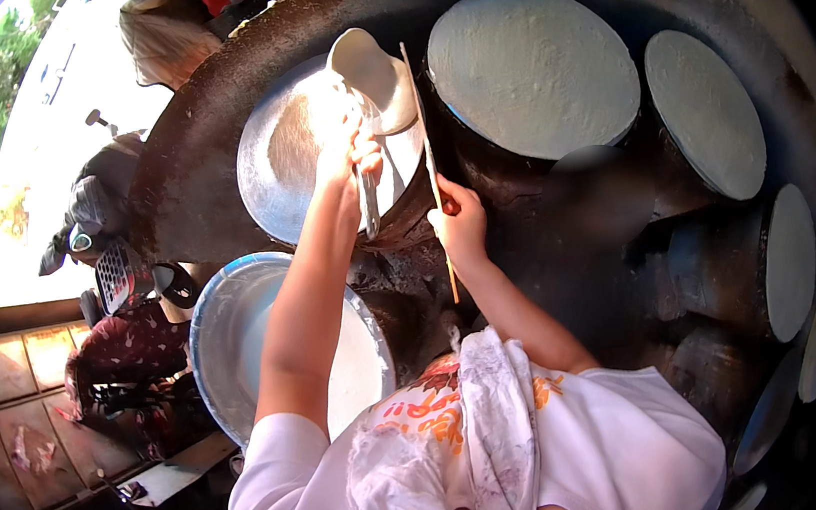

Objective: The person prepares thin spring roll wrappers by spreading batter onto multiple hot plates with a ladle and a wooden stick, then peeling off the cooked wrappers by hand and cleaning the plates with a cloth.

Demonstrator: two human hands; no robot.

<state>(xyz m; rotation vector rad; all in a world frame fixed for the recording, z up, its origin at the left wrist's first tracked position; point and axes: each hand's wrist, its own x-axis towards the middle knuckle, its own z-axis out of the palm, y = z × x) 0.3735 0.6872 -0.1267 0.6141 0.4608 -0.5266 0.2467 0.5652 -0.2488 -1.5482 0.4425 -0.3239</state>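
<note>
My left hand point(353, 155) is closed around the handle of a ladle point(373, 78) coated in pale batter. Its rounded head is over the right part of a round griddle point(262, 166), which is bright with glare and partly hidden by my arm. To the right, my right hand point(459, 219) pinches a long thin wooden stick point(423, 127), held roughly upright along the griddle's right edge. Below the griddle stands a wide tub point(218, 307) of white batter, crossed by my left forearm.
A large griddle point(533, 69) and another griddle point(709, 115), each spread with a white layer, curve along the right. More round griddles point(791, 262) follow below them. A dark curved rim point(186, 159) borders the stove. At left are a patterned cloth-covered item point(128, 362) and tiled floor.
</note>
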